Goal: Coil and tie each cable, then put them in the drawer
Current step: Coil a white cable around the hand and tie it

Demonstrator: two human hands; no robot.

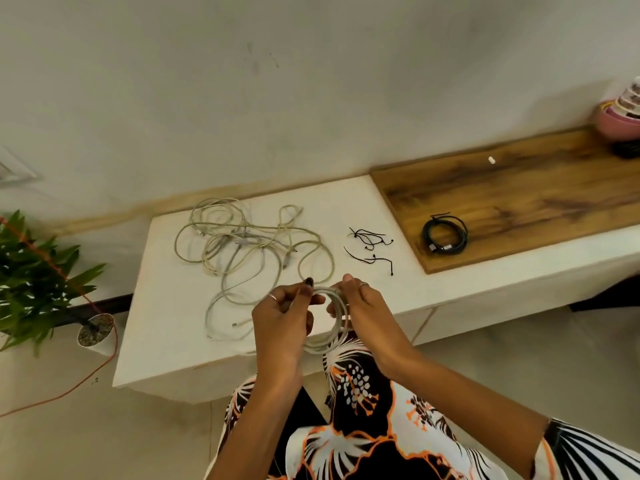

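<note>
My left hand and right hand both grip the white coil, fingers hiding its top.

No text, label, brand, number or sign can be read anywhere in the head view. The stacked bowls at the far right carry dark patches along their rims that may be printing, but they are too small and blurred to make out.
</note>
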